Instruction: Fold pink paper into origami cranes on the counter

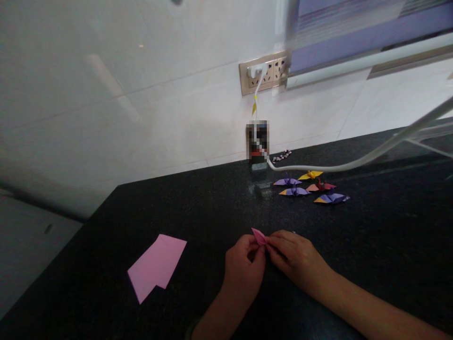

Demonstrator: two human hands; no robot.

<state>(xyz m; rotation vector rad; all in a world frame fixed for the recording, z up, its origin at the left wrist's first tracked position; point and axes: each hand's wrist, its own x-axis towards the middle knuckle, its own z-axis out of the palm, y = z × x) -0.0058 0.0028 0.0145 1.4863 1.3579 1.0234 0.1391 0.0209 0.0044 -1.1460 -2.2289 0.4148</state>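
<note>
My left hand and my right hand meet over the black countertop, both pinching a small folded pink paper piece. Its pointed tip sticks up between my fingertips. The rest of the piece is hidden by my fingers. A flat pink paper sheet with a cut corner lies on the counter to the left of my left hand.
Several folded paper cranes, purple, yellow and red, sit further back on the right. A small upright object stands against the tiled wall, with a white cable running from the wall socket. The counter edge falls away at left.
</note>
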